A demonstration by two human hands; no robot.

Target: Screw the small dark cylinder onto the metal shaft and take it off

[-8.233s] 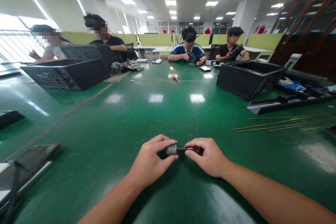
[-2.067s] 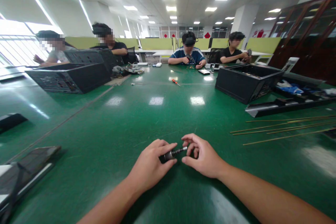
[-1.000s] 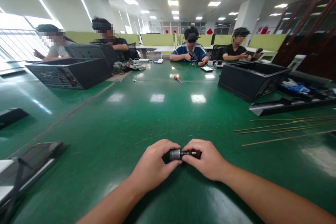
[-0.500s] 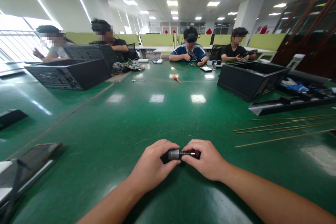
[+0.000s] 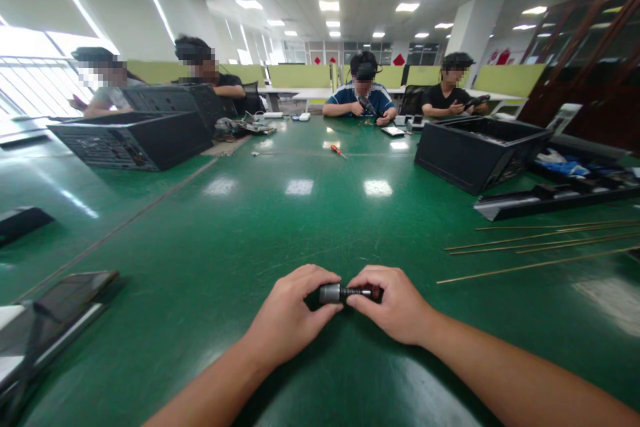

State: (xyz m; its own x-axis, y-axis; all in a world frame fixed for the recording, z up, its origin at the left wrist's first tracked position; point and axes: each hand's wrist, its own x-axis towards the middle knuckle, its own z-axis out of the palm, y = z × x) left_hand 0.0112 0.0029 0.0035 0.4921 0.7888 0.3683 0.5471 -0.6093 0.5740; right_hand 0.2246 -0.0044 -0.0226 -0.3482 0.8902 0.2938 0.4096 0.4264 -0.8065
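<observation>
Low over the near middle of the green table [image 5: 280, 227], a dark grey metal cylinder [image 5: 331, 293] lies sideways with a ribbed shaft [image 5: 355, 291] sticking out to the right. I cannot tell what kind of part it is. The thumb and fingers of my left hand [image 5: 295, 303] curve around the cylinder. My right hand [image 5: 393, 303] pinches at the shaft, and a dark reddish piece [image 5: 377, 293] shows inside its grip. Both hands are closed, fingertips almost meeting.
Several thin brass-coloured rods [image 5: 540, 240] lie to the right. Black computer cases [image 5: 465, 163] stand at far right and far left [image 5: 145, 140]. An orange screwdriver [image 5: 338, 151] lies ahead. A dark flat panel [image 5: 65, 313] is at near left. Several people sit across the table.
My hands and the cylinder hold almost the same place. The nearest brass rod's left end has shifted slightly left. A person's hand at far left has moved a little.
</observation>
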